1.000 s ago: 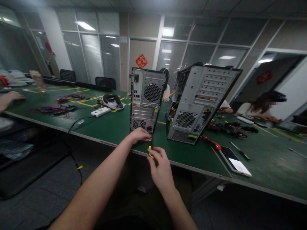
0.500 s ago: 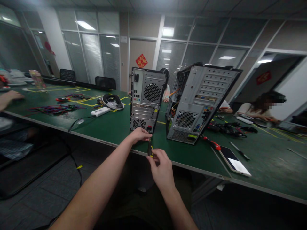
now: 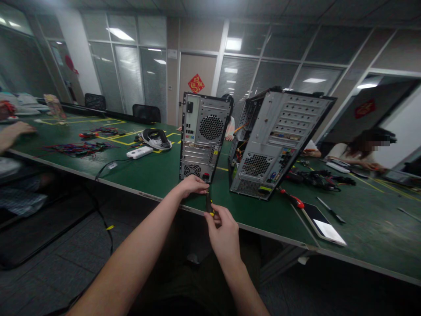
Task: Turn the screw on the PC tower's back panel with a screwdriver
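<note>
A black and yellow screwdriver (image 3: 209,202) stands nearly upright in the picture, its tip towards the lower back edge of the smaller computer case (image 3: 202,136). My right hand (image 3: 223,228) grips the handle's end between thumb and fingers. By the shaft near the tip, my left hand (image 3: 193,186) is closed in a pinch, its fingertips at the bottom of the case. Whatever lies between those fingertips is too small to make out. To the right stands a larger open computer case (image 3: 271,140).
On the green table (image 3: 158,173) lie a white power strip (image 3: 140,152), a cable bundle (image 3: 77,149), a coiled cable (image 3: 158,139), a red-handled tool (image 3: 292,198), a phone (image 3: 324,224) and a thin metal tool (image 3: 330,210). People sit at left and right.
The view has shifted slightly, so the scene sits a little further right. My right hand and the screwdriver have moved slightly right; both hands keep their hold.
</note>
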Motion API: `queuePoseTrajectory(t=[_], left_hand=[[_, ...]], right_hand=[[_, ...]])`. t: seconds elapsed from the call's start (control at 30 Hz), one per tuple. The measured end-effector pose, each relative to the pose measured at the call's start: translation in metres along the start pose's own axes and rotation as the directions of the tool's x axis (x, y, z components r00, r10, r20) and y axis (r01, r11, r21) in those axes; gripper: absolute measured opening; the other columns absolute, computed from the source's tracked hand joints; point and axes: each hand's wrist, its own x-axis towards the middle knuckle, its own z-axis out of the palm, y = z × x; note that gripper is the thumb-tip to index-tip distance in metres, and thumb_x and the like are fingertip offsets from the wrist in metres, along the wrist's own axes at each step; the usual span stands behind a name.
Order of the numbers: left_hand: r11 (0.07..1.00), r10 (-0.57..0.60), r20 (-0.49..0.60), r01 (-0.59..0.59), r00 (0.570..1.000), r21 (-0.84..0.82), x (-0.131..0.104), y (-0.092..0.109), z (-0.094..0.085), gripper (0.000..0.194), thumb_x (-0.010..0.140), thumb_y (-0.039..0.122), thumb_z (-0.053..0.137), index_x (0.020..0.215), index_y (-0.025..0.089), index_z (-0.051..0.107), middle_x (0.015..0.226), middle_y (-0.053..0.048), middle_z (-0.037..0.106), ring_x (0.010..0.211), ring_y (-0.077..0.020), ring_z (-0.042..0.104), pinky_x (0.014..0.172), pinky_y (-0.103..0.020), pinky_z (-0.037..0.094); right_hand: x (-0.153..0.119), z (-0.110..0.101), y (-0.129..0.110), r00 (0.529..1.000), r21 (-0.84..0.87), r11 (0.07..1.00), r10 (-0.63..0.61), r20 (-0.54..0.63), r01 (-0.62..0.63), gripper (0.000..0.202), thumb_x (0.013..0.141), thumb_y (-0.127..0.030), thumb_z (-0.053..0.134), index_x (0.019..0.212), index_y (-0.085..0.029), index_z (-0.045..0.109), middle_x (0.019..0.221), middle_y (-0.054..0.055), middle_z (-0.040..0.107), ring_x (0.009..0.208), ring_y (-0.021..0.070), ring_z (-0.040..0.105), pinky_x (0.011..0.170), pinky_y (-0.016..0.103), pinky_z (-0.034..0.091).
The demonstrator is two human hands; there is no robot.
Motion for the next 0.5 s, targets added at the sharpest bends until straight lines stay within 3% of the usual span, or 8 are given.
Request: queuePoseTrajectory(t=[0.13, 0.2, 0.5], left_hand=[[1.0, -0.001, -0.009, 0.001, 1.0, -0.018, -0.0006, 0.0003, 0.0003, 0.033, 0.055, 0.023, 0.098, 0.067, 0.005, 0.073, 0.068, -0.008, 0.072, 0.058, -0.0098, 0.065, 0.066, -0.023, 0.058], [1.0, 0.001, -0.009, -0.001, 1.0, -0.015, -0.0013, 0.0005, 0.0007, 0.032, 0.056, 0.022, 0.098, 0.067, 0.005, 0.073, 0.068, -0.009, 0.072, 0.058, -0.01, 0.065, 0.067, -0.024, 0.058], [1.0, 0.007, -0.011, -0.007, 1.0, 0.003, -0.003, 0.0013, 0.0016, 0.028, 0.059, 0.02, 0.096, 0.067, 0.005, 0.073, 0.068, -0.009, 0.073, 0.059, -0.0098, 0.065, 0.065, -0.022, 0.057]], right_hand=[[-0.0004, 0.0008, 0.0036, 0.994, -0.008, 0.995, 0.104, 0.018, -0.104, 0.023, 0.094, -0.038, 0.065, 0.11, -0.021, 0.067, 0.075, 0.0, 0.066, 0.057, 0.0148, 0.064, 0.055, 0.024, 0.053], [-0.0004, 0.0012, 0.0038, 0.99, 0.011, 0.991, 0.131, 0.059, -0.132, 0.023, 0.093, -0.039, 0.066, 0.108, -0.022, 0.066, 0.069, -0.003, 0.064, 0.055, 0.0148, 0.064, 0.054, 0.024, 0.052], [-0.0004, -0.003, -0.006, 0.993, -0.029, 0.999, 0.042, 0.11, -0.039, 0.014, 0.095, -0.029, 0.061, 0.106, -0.022, 0.067, 0.083, 0.002, 0.07, 0.067, 0.0169, 0.068, 0.066, 0.026, 0.053]])
